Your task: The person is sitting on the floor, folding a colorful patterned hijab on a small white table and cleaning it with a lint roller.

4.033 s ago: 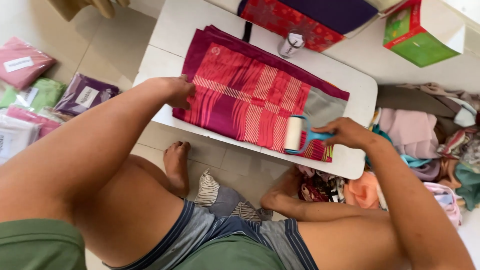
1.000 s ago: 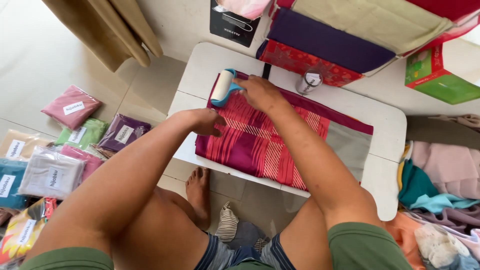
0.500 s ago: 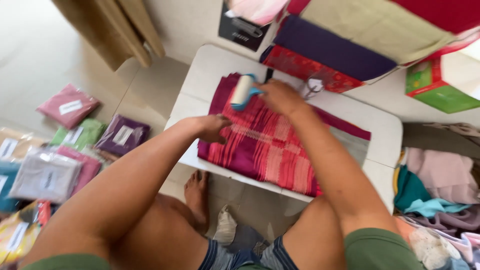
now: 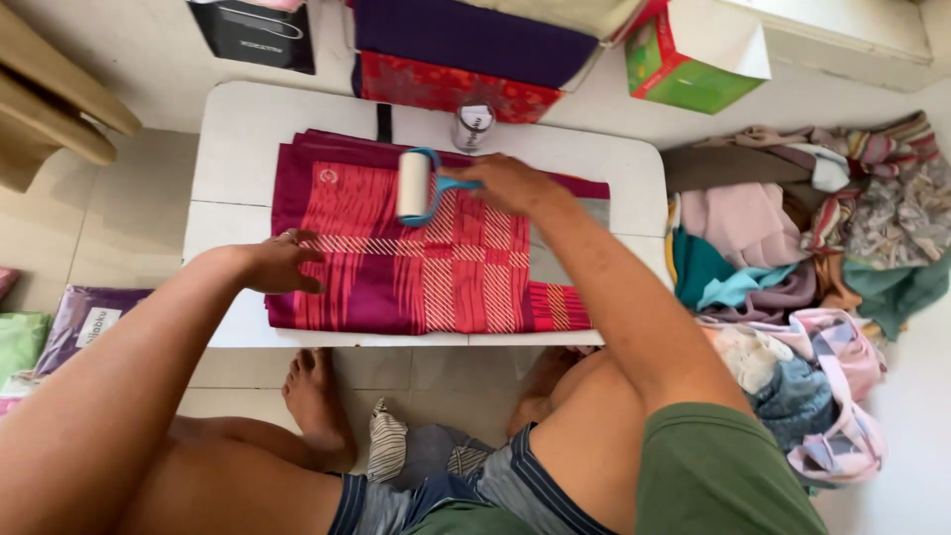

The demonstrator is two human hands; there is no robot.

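A folded red and magenta patterned cloth (image 4: 436, 267) lies flat on a low white table (image 4: 228, 129). My right hand (image 4: 510, 184) grips the blue handle of a lint roller (image 4: 414, 184), whose white roll rests on the cloth's upper middle. On the cloth's left edge lies my left hand (image 4: 282, 262), pressed flat with the fingers spread, holding it down. A ring shows on one finger.
A small cylinder (image 4: 473, 126) stands at the table's far edge, by red and purple folded fabrics (image 4: 456, 59). A green and red box (image 4: 684, 59) sits beyond. A heap of clothes (image 4: 792, 258) lies right; bagged fabrics (image 4: 84, 322) lie left. A black bag (image 4: 253, 35) stands behind.
The roller has moved from the cloth's far left corner toward its upper middle. The view has swung right, so the table sits more to the left. My left hand stays pressed on the cloth.
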